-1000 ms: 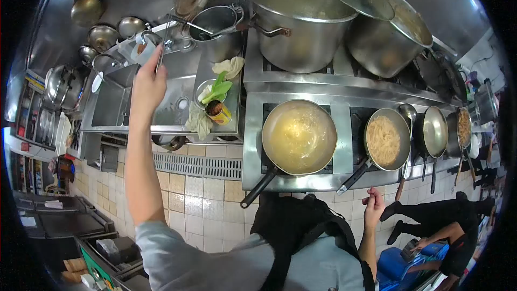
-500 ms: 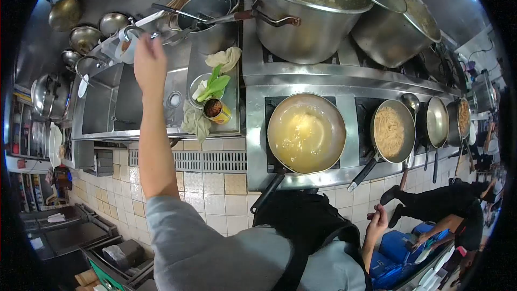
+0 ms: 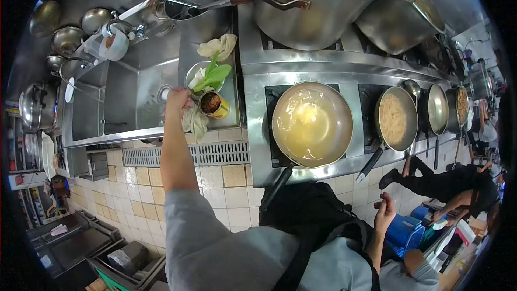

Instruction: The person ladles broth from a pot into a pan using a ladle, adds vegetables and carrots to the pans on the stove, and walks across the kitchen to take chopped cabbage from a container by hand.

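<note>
My left hand reaches to the steel counter's sink side. Its fingers are closed at the upper edge of a pale crumpled cloth. Just right of it stand an opened yellow can with brown contents and a metal bowl holding green leaves and white pieces. Near my body, my right hand is raised with curled fingers; whatever they hold, if anything, I cannot make out. In front of me, a wide pan of clear yellowish liquid with a pale lump sits on the stove.
A pan of pale noodle-like food and further pans stand to the right. Large stockpots line the back. The sink is at left, with a plastic jug at its back. Another person is at far right.
My left hand has come down from the jug and tap at the back of the sink to the cloth. The jug now shows uncovered. My right hand stays near my body.
</note>
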`<state>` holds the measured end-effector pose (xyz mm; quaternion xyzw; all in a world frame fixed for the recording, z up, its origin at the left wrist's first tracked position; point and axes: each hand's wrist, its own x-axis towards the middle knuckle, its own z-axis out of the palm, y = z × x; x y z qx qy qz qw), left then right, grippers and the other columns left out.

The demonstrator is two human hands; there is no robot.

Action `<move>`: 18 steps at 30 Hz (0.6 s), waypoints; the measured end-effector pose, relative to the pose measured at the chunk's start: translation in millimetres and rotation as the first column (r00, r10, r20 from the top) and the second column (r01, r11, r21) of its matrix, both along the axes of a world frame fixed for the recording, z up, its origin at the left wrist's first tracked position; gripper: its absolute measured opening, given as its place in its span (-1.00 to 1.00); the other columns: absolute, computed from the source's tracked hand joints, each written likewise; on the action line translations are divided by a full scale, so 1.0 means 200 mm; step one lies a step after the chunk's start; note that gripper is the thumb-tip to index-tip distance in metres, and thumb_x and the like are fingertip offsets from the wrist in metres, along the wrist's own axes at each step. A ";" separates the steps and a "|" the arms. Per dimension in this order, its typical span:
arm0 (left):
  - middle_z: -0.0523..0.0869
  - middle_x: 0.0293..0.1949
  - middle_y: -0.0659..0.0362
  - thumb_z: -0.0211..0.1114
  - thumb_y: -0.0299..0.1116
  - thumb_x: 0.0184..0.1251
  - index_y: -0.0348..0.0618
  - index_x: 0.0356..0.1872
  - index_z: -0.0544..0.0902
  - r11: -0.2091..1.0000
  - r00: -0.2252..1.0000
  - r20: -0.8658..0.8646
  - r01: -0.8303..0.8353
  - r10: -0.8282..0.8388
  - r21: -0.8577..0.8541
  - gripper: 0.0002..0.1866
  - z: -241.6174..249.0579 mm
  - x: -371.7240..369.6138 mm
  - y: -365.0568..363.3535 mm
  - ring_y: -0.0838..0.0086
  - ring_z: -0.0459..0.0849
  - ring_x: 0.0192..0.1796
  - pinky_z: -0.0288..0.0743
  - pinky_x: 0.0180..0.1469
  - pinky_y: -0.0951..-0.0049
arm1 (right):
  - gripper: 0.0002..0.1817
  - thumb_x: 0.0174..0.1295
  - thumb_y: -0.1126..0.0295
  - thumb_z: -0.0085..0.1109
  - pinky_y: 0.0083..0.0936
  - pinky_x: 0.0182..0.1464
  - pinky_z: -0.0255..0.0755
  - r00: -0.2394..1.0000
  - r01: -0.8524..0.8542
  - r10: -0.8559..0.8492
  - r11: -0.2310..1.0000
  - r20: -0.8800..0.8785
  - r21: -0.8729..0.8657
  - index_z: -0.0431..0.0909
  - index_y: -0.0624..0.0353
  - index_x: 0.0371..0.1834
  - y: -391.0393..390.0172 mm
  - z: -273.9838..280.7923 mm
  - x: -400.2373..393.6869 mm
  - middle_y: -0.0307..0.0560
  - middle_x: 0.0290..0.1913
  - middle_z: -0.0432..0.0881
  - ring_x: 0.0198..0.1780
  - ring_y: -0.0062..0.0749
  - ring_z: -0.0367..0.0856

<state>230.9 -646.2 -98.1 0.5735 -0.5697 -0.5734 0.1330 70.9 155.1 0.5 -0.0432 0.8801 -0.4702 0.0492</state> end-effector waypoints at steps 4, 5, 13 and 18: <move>0.57 -0.52 0.19 0.34 -0.54 0.21 -0.29 -0.18 0.54 0.998 0.983 -0.175 -0.055 0.056 0.014 -0.80 0.04 -0.05 0.02 0.57 0.51 -0.63 0.33 -0.68 0.59 | -0.72 0.49 0.56 -0.03 -0.63 -0.26 0.50 0.999 -0.035 0.036 0.999 0.015 -0.017 0.58 0.32 0.17 0.01 -0.06 -0.01 -0.10 -0.05 0.69 -0.35 -0.61 0.60; 0.58 -0.49 0.18 0.35 -0.55 0.22 -0.31 -0.15 0.54 0.991 0.975 -0.220 -0.001 0.030 0.132 -0.78 -0.01 -0.02 -0.06 0.55 0.54 -0.60 0.36 -0.68 0.58 | -0.71 0.48 0.56 -0.03 -0.63 -0.24 0.50 0.999 -0.027 0.026 0.998 0.029 0.052 0.57 0.33 0.17 0.00 -0.04 0.00 -0.09 -0.06 0.69 -0.36 -0.61 0.59; 0.62 -0.41 0.21 0.26 -0.56 0.33 -0.26 -0.08 0.54 0.994 0.931 -0.356 -0.041 0.076 0.105 -0.82 0.33 0.11 0.01 0.62 0.56 -0.55 0.52 -0.61 0.66 | -0.76 0.42 0.60 -0.03 -0.57 -0.21 0.53 1.000 -0.003 0.004 0.992 -0.005 0.128 0.62 0.36 0.03 0.00 0.05 0.00 -0.13 -0.15 0.70 -0.31 -0.55 0.63; 0.63 -0.42 0.24 0.27 -0.56 0.35 -0.22 -0.08 0.53 0.999 0.930 -0.366 0.034 -0.028 0.009 -0.82 0.90 0.10 0.37 0.72 0.51 -0.56 0.48 -0.62 0.72 | -0.76 0.42 0.61 -0.02 -0.59 -0.23 0.55 0.997 0.057 -0.056 0.998 0.055 -0.022 0.62 0.35 0.03 -0.05 0.00 0.01 -0.14 -0.16 0.68 -0.34 -0.60 0.61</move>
